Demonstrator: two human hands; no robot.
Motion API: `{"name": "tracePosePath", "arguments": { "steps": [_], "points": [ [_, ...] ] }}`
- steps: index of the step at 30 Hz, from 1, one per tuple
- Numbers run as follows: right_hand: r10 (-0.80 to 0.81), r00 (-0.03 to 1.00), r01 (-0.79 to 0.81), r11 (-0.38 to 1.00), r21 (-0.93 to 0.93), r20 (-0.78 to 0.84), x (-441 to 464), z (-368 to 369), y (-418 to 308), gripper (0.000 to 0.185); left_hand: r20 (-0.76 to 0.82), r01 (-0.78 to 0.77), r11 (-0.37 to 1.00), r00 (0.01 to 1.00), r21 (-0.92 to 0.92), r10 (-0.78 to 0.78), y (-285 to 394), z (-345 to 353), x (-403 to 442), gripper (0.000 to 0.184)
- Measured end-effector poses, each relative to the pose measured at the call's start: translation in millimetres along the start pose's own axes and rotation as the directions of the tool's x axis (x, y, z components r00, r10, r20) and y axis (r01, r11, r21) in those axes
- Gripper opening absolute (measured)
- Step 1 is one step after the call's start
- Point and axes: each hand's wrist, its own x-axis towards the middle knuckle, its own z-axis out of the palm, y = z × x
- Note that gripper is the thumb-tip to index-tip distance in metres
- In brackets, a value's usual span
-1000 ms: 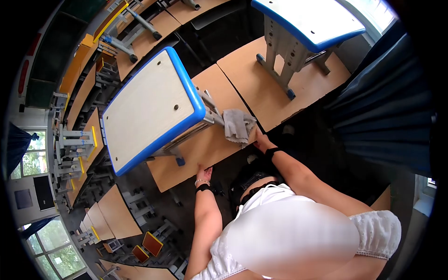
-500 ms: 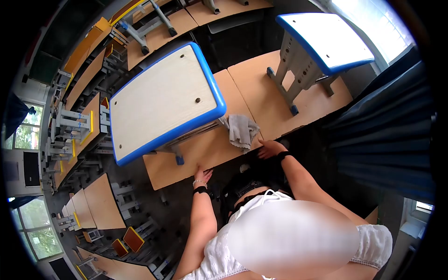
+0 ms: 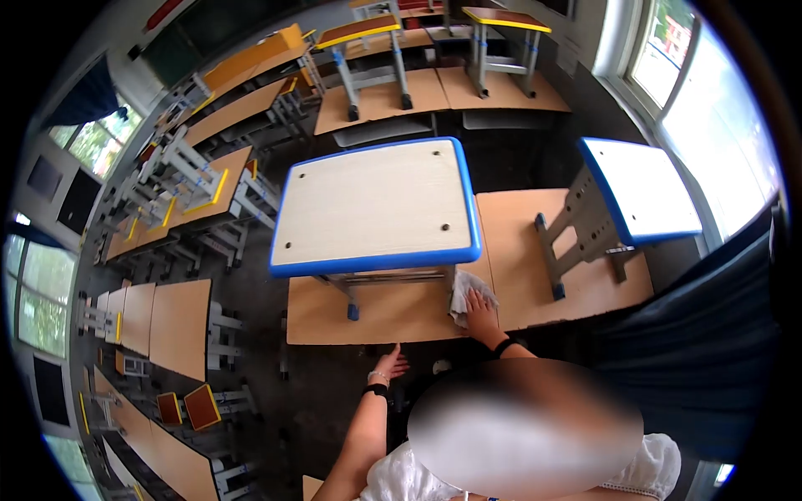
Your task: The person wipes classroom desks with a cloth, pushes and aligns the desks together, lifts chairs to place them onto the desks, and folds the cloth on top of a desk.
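My right hand (image 3: pixel 480 316) lies with fingers spread on a crumpled grey cloth (image 3: pixel 460 302), on the desktop near the seam between two desks. Off the front edge of the left wooden desk (image 3: pixel 393 321), my left hand (image 3: pixel 391 364) is open and holds nothing. A stool (image 3: pixel 376 209) with a cream seat and blue rim stands upright on this desk, just beyond the cloth. Its seat hides much of the desktop. On the right desk (image 3: pixel 522 284) stands a second blue-rimmed stool (image 3: pixel 647 196).
Blue curtains (image 3: pixel 693 342) hang at the right, below a bright window (image 3: pixel 710 117). Ahead is another row of desks (image 3: pixel 384 104) bearing yellow-edged stools (image 3: pixel 359 32). More desks (image 3: pixel 180 326) stand across an aisle on the left.
My right hand has moved from the desk's front edge onto the cloth. My left hand has come off the desk edge. The view has turned, showing more of the room ahead.
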Motion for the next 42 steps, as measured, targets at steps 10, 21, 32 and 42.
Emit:
{"name": "tracePosePath", "arguments": {
  "steps": [10,21,32,42],
  "points": [
    [-0.021,0.983,0.010,0.998,0.062,0.185,-1,-29,48,0.076,-0.088,-0.105,0.991,0.990,0.082,0.112,-31,16,7,0.036],
    [-0.228,0.857,0.151,0.968,0.199,0.461,66,-65,86,0.054,0.475,-0.786,0.617,0.561,0.049,0.678,139,169,-168,0.030],
    [-0.596,0.656,0.489,0.803,0.342,0.463,45,-71,11,0.038,-0.002,-0.463,-0.317,-0.568,0.828,0.823,162,183,-429,0.022],
    [-0.639,0.343,0.762,0.618,0.194,0.688,3,-76,-198,0.035,-0.052,-0.080,0.010,-0.541,0.997,0.839,63,31,-516,0.026]
  ]
}}
